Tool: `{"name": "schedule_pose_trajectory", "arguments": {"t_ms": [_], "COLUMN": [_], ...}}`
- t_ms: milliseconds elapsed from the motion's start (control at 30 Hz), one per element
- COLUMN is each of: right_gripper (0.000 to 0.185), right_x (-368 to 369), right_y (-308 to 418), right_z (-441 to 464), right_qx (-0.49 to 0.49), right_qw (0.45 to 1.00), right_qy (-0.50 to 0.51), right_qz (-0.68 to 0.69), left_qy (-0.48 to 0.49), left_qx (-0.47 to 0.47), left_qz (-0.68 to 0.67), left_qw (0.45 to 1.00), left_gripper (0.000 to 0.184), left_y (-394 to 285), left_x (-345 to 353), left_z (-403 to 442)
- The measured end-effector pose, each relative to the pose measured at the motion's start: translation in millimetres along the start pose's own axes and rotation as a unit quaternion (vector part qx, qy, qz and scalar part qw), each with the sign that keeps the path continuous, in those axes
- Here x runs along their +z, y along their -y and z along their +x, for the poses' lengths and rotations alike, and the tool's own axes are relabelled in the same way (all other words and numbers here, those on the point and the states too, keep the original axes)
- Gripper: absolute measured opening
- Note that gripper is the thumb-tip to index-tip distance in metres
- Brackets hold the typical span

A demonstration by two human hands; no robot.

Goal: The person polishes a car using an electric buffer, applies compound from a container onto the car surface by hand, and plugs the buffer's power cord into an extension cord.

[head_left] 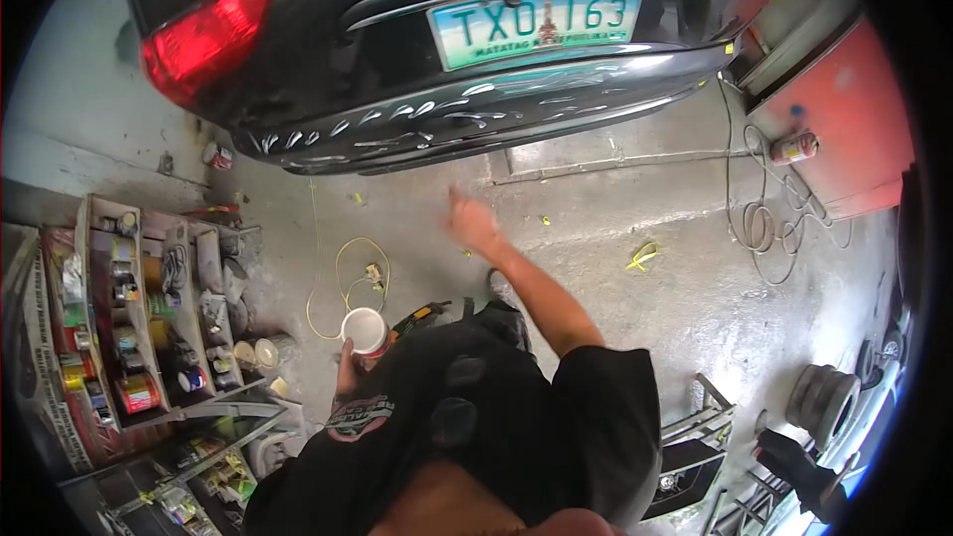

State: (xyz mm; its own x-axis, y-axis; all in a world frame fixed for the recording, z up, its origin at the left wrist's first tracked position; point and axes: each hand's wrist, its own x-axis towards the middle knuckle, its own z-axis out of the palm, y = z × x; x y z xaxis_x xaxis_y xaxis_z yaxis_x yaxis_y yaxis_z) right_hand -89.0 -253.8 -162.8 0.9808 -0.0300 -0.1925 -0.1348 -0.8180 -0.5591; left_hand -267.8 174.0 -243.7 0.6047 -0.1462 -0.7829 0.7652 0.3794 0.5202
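My left hand [347,369] grips the side of a round white tub [365,331] close to my body at lower centre. Its top faces up, and I cannot tell whether that is a lid or the contents. My right hand [473,222] is stretched forward over the floor, just short of the car's rear bumper [476,124]. It is smeared by motion; one finger seems to point ahead, but the rest do not show clearly. Pale streaks or reflections run along the dark bumper, below the green and white licence plate [536,30].
Shelves of cans and jars [134,318] stand at the left. A yellow cord [342,253] lies on the floor near the tub. Grey hose coils [764,223] lie at the right, by a red panel [844,129]. Tyres [824,402] and a metal stand [690,462] are at lower right.
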Motion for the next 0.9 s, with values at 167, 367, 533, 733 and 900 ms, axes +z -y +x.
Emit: {"name": "schedule_pose_trajectory", "arguments": {"t_ms": [167, 367, 533, 733, 900], "right_gripper": [0.099, 0.095, 0.089, 0.086, 0.081], "right_x": [144.7, 135.9, 163.3, 198.3, 240.6], "right_y": [54.9, 109.2, 73.1, 41.4, -3.2], "right_z": [-69.7, -137.4, -180.9, -276.3, -395.8], "right_qx": [-0.030, 0.013, 0.138, 0.274, 0.416], "right_qw": [0.964, 0.966, 0.964, 0.893, 0.741], "right_qy": [0.130, 0.090, 0.034, -0.173, -0.361], "right_qz": [0.231, 0.243, 0.226, 0.313, 0.384], "left_qy": [0.014, 0.070, 0.170, 0.344, 0.392], "left_qx": [-0.001, 0.037, 0.013, 0.039, 0.111], "left_qz": [0.157, 0.392, 0.542, 0.606, 0.680], "left_qw": [0.988, 0.917, 0.823, 0.716, 0.610], "left_gripper": [0.052, 0.060, 0.052, 0.044, 0.036], "left_y": [-29.6, -70.6, -73.7, -42.2, -8.7], "left_x": [-28.6, 31.8, 66.5, 93.3, 104.2], "left_z": [16.9, -7.3, 4.0, 12.5, 1.1]}}
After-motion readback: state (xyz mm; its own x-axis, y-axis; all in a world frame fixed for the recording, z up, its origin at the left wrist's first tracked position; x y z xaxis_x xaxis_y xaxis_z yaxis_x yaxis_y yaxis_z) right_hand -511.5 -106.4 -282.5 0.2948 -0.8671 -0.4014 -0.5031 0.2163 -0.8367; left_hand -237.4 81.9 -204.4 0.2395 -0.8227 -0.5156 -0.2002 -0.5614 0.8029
